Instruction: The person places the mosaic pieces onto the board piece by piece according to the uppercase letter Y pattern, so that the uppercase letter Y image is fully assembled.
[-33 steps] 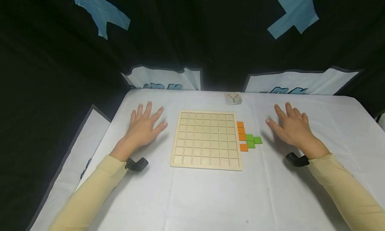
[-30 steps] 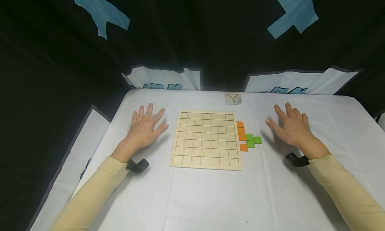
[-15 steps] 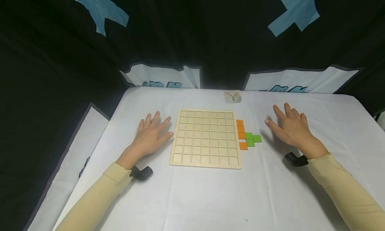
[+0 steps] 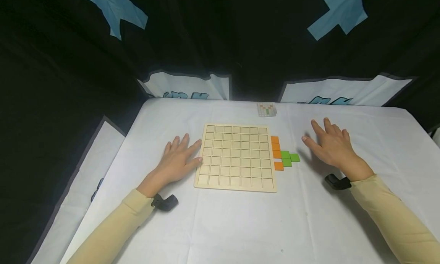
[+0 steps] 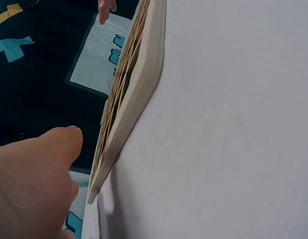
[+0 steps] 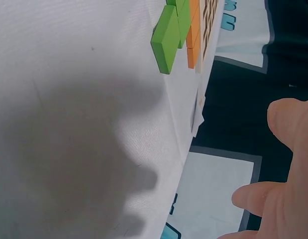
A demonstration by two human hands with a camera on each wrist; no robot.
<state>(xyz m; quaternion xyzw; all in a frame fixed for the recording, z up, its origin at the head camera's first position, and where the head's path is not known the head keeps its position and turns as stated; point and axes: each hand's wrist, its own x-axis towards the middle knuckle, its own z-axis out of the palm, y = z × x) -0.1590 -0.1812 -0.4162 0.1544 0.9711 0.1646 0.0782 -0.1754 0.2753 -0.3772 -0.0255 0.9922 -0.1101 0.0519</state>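
A pale wooden grid board (image 4: 237, 157) with rows of square recesses lies flat on the white table. My left hand (image 4: 177, 162) is spread at the board's left edge, its thumb and index fingertip at the rim; whether they touch it I cannot tell. Along the board's right side lie several orange square tiles (image 4: 276, 146), with green square tiles (image 4: 286, 159) just right of them. Farther right, my right hand (image 4: 333, 147) hovers over the cloth with fingers spread and holds nothing. In the right wrist view, its shadow falls near a green tile (image 6: 165, 42).
A small card (image 4: 266, 109) printed with a coloured grid lies behind the board near the table's far edge. White cloth (image 4: 240, 225) covers the table. Black curtain (image 4: 220, 34) with blue tape pieces hangs behind and to the left.
My left hand has moved right and nearer to me, from the open cloth to the board's left edge. The right hand has hardly moved; board and tiles stay in place.
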